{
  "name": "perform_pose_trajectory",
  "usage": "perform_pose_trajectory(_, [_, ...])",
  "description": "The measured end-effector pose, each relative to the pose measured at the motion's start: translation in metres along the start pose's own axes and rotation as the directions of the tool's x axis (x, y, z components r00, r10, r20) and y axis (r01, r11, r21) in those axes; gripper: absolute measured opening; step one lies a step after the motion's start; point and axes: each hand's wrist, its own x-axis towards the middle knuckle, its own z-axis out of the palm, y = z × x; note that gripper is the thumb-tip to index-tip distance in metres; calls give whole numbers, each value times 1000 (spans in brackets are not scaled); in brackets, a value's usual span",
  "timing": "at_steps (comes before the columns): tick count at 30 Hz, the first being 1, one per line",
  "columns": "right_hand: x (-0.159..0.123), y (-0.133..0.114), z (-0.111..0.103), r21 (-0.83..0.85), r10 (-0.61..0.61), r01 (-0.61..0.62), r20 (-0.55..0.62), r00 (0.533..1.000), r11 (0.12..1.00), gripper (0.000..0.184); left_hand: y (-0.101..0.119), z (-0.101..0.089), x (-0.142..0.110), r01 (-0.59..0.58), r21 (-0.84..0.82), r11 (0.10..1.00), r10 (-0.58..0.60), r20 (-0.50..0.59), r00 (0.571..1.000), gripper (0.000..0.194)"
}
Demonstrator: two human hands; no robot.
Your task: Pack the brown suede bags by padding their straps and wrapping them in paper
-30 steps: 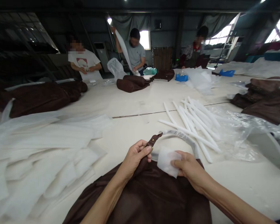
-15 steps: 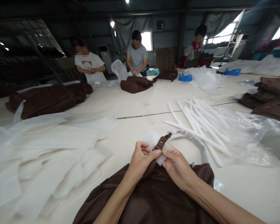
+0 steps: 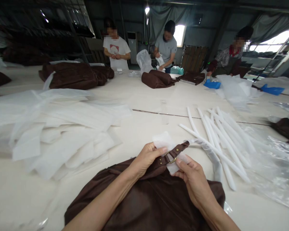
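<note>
From my feed, left hand [image 3: 143,162] and right hand [image 3: 195,178] pinch white packing sheet [image 3: 162,138] behind buckle [image 3: 172,161] (front uncovered), brown bag [image 3: 135,205] bottom centre, handle [image 3: 210,150] already plastic-wrapped.

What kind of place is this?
Probably a bag workshop's packing area: a long pale table holds brown bags and loose white sheets, with several people working around it.
</note>
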Motion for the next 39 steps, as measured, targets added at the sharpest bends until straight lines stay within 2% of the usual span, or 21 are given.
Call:
perform_pose_trajectory(6, [-6, -3, -5, -100, 2, -7, -55, 999, 995, 30, 4, 0, -2, -16, 41, 999, 14, 35, 999, 41])
perform_pose_trajectory(9, [-15, -2, -6, -124, 16, -21, -43, 999, 992, 33, 5, 0, -2, 55, 29, 998, -59, 164, 985, 39])
perform_pose_trajectory(11, [-24, -3, -13, -193, 9, -8, 6, 1000, 981, 34, 5, 0, -2, 100, 20, 995, -102, 252, 962, 37])
perform_pose_trajectory(12, [-29, -3, -18, -254, 13, 0, 50, 999, 967, 34, 5, 0, -2, 102, 21, 995, -104, 263, 959, 35])
perform_pose_trajectory(15, [-36, -4, -40, -475, -32, 98, 144, 989, 874, 29, 6, 1, -1, 101, 11, 995, -101, 236, 967, 29])
perform_pose_trajectory(17, [-30, -4, -53, -603, -209, 264, 161, 964, 752, 29, 8, 2, -1, 112, -6, 994, -108, 227, 968, 28])
perform_pose_trajectory(19, [-18, -6, -60, -690, -433, 467, 241, 869, 553, 43, 11, 3, -2, 110, -16, 994, -103, 236, 966, 26])
perform_pose_trajectory(21, [-4, -11, -62, -704, -539, 622, 395, 744, 343, 55, 13, 4, -3, 91, -20, 996, -83, 248, 965, 23])
perform_pose_trajectory(24, [9, -25, -57, -616, -536, 777, 616, 577, 128, 46, 13, 5, -4, 70, -12, 997, -65, 266, 962, 23])
perform_pose_trajectory(26, [12, -34, -52, -560, -509, 826, 693, 510, 65, 36, 9, 6, -4, 48, 9, 999, -49, 277, 960, 26])
perform_pose_trajectory(27, [12, -37, -49, -557, -501, 828, 699, 511, 67, 32, 7, 6, -4, 26, 25, 999, -32, 277, 960, 29])
perform_pose_trajectory(28, [12, -38, -46, -576, -496, 812, 680, 540, 95, 27, 5, 7, -4, -4, 47, 999, -9, 272, 962, 33])
perform_pose_trajectory(29, [12, -38, -42, -608, -493, 780, 638, 592, 149, 20, 2, 8, -3, -38, 77, 996, 16, 264, 964, 36])
perform_pose_trajectory(31, [13, -35, -35, -684, -467, 656, 488, 737, 320, 8, -2, 10, -4, -88, 158, 984, 48, 240, 970, 37])
perform_pose_trajectory(33, [14, -27, -29, -715, -404, 488, 306, 862, 501, 14, -5, 10, -5, -87, 229, 969, 36, 218, 975, 37])
perform_pose_trajectory(34, [15, -23, -26, -709, -367, 413, 229, 902, 571, 17, -6, 10, -6, -70, 250, 966, 17, 209, 978, 38])
perform_pose_trajectory(36, [15, -14, -24, -670, -323, 321, 127, 938, 670, 19, -6, 9, -8, -36, 262, 965, -19, 203, 979, 40])
perform_pose_trajectory(39, [14, -3, -23, -590, -295, 263, 44, 955, 763, 20, -5, 6, -11, -29, 269, 963, -29, 210, 977, 38])
